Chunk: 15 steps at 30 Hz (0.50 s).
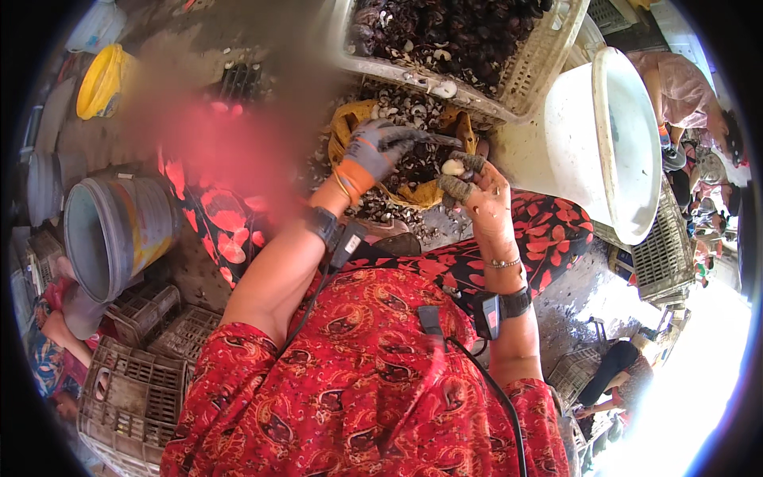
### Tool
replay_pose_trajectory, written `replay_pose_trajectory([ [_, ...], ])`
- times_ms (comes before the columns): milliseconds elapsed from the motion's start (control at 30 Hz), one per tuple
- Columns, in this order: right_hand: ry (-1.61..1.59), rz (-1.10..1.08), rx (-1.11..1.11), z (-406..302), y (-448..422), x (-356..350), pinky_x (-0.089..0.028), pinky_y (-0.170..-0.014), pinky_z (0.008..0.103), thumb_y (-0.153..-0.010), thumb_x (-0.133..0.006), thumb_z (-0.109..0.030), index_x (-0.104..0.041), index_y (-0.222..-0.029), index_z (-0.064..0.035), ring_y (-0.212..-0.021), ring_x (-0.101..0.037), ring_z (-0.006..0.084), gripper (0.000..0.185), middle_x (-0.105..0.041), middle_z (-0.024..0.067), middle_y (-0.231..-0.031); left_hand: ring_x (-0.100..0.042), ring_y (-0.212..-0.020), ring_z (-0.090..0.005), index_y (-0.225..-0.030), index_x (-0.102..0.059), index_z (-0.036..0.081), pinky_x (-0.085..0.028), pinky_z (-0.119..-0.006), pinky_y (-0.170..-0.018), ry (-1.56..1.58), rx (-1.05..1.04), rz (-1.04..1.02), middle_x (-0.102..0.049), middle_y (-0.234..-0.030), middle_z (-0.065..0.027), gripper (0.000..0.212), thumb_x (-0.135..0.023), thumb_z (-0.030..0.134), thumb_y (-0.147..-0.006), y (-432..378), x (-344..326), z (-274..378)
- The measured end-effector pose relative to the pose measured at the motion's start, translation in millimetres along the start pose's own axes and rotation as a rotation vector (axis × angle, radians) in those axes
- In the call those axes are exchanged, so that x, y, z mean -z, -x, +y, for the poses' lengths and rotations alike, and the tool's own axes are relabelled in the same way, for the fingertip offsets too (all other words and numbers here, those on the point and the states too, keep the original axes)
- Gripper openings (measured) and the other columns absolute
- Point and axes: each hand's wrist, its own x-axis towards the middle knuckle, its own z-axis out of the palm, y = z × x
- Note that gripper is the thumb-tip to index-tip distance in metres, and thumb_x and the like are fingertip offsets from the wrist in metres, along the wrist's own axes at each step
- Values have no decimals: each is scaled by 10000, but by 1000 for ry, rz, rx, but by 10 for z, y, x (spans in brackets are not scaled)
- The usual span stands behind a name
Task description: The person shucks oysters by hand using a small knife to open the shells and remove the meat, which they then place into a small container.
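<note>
My left hand (372,152), in a grey and orange glove, grips a small knife (444,140) whose blade points right. My right hand (484,194) is bare but for fabric covers on the thumb and a fingertip. Between those fingers it holds a small round peeled piece (453,167), white with a dark part beside it, perhaps a water chestnut. The blade is just above the piece; whether they touch I cannot tell. Below both hands a yellow sack (423,195) stands open among dark and white peelings (387,208).
A plastic crate (444,89) of dark round pieces stands ahead. To the right is a large white tub (572,131). A paint-type bucket (119,232), a yellow bucket (98,83) and slatted crates (134,393) lie left. Other people work at both sides. A pink blur covers part of the upper left.
</note>
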Motion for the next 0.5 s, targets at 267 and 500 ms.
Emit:
replay_pose_trajectory([
  [267,115,-67,65,-73,32,-103,-483,-803,271,-666,-619,128,-526,-1078,82,-917,-576,156,425,-600,104,-1006,-551,-829,-250,-994,-683,177,-438,-357,-770,-145,-66,57,-621,-826,-66,296,-635,78,-719,43,35,-202],
  [500,143,-62,128,78,-42,30,-479,-852,291,-678,-593,144,-531,-1077,62,-967,-574,173,412,-599,101,-1030,-557,-786,-251,-986,-685,208,-424,-362,-782,-97,-150,56,-604,-780,-66,316,-632,64,-710,11,-33,78],
])
